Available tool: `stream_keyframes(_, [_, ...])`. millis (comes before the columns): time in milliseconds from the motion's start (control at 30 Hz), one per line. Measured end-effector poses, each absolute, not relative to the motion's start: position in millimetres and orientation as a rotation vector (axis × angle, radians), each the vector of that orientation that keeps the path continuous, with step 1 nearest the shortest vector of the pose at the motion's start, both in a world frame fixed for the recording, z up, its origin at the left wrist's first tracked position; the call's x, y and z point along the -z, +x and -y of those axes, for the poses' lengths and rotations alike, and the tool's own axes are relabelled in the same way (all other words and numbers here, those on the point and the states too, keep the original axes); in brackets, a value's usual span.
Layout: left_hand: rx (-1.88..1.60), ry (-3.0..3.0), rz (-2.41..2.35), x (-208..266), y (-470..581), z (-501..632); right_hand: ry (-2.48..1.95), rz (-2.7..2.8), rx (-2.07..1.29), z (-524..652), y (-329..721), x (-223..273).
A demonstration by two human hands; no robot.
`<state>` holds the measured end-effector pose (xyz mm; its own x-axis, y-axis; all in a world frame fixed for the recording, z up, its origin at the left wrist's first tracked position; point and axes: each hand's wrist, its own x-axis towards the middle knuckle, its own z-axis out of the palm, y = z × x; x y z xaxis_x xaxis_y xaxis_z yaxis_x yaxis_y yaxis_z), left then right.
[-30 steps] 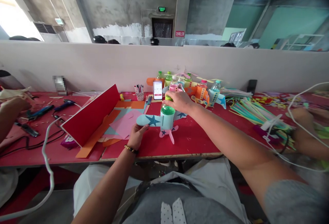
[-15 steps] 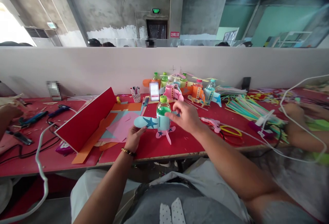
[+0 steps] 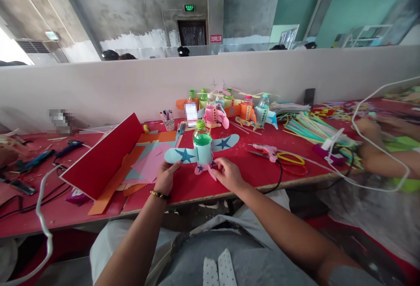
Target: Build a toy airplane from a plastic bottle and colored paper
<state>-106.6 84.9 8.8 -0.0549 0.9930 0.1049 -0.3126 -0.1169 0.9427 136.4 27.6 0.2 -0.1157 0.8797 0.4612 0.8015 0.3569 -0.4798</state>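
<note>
A toy airplane made from a plastic bottle (image 3: 202, 139) stands upright in front of me, with a green cap, green inside and a light blue paper wrap. Its light blue wings (image 3: 224, 142) carry dark blue stars. Low on the near side is a pink paper tail (image 3: 201, 169) with small stars. My left hand (image 3: 165, 176) is closed on the lower edge of the left wing, thumb on top. With thumb and fingers, my right hand (image 3: 230, 175) pinches the right side of the pink tail; its fingertips are partly hidden.
Several finished bottle airplanes (image 3: 248, 110) stand at the back. A pink glue gun (image 3: 267, 150) and yellow-handled scissors (image 3: 291, 158) lie to the right, near paper strips (image 3: 315, 133). At left are a red board (image 3: 105, 157) and coloured paper sheets (image 3: 152, 161). A co-worker's arm (image 3: 377, 157) is at far right.
My right hand has come down from beside the bottle's upper part to the pink tail, uncovering the right wing. My left hand stays on the left wing. The view has shifted slightly.
</note>
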Motion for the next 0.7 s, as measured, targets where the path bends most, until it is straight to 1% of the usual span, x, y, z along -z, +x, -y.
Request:
stream_keyframes(67, [-1.446, 1.027, -0.945, -10.0, -105.6, -84.2, -1.423, 1.853, -0.167, -27.4, 138.1, 0.9])
stream_keyframes(133, [-1.440, 1.033, -0.954, -10.8, -104.8, -83.8, -1.407, 1.904, -0.154, -26.2, 137.2, 0.2])
stream_keyframes(233, [-1.437, 1.044, -0.969, -11.4, -104.2, -83.9, -1.469, 2.043, -0.096, -23.3, 133.2, -3.4])
stream_keyframes(367, [-1.427, 1.060, -0.972, -10.5, -104.7, -84.8, -1.560, 2.077, -0.066, -20.8, 130.2, -7.8])
stream_keyframes(700, [-1.422, 1.077, -0.966, -7.4, -106.1, -86.4, -1.517, 2.063, -0.103, -22.0, 131.5, -10.0])
